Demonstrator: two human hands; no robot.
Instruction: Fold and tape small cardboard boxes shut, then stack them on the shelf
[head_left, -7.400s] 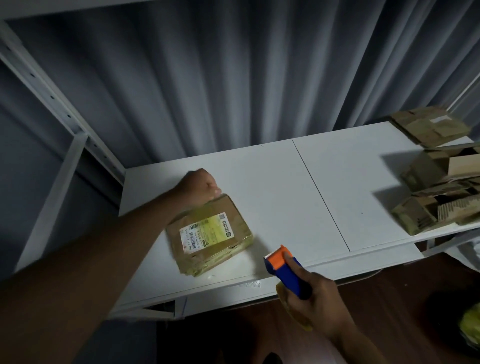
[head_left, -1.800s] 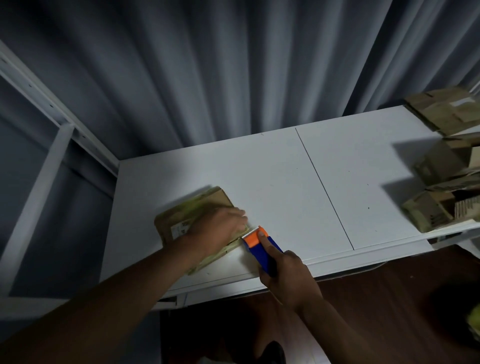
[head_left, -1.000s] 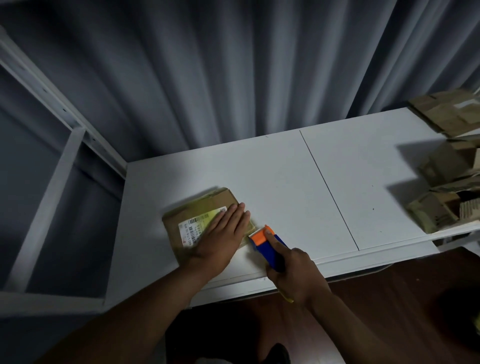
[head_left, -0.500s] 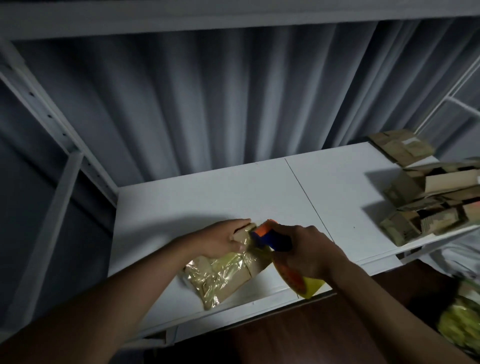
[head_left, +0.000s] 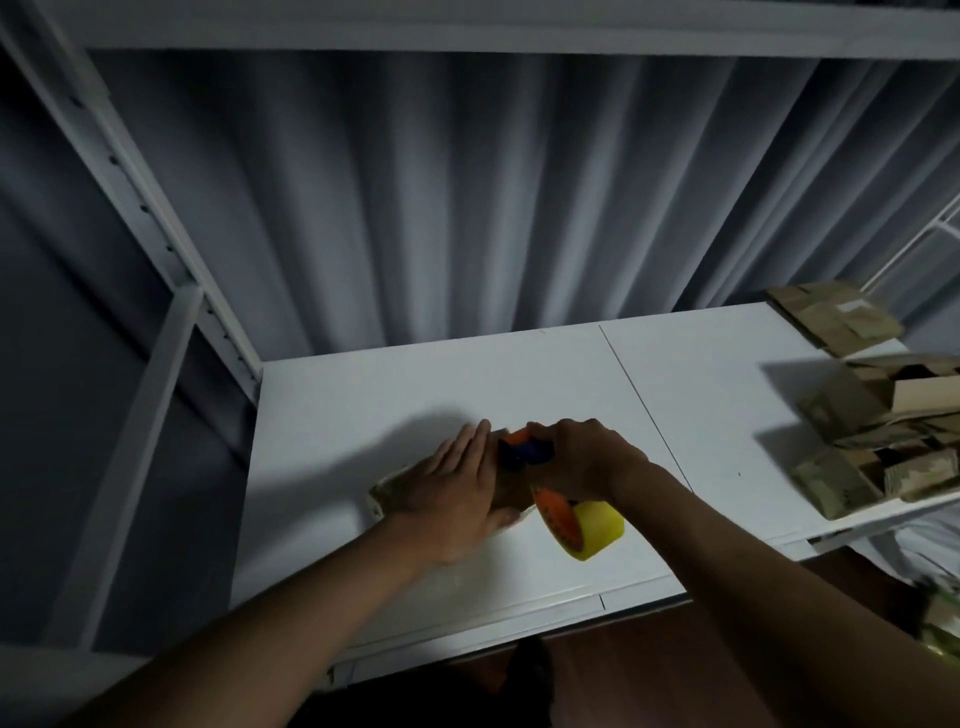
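Note:
A small brown cardboard box lies on the white shelf board, mostly hidden under my hands. My left hand lies flat on top of it with straight fingers. My right hand grips a blue and orange tape dispenser, its head on the far part of the box. The yellow tape roll hangs at the near right of the box.
A heap of brown cardboard boxes and flattened pieces fills the right end of the shelf. A white perforated upright runs along the left. Grey curtain hangs behind. Another shelf board spans overhead.
My left hand has gone from holding the box's far corner to lying flat on its top. The dispenser stays at the box's far part, and the roll now shows fully.

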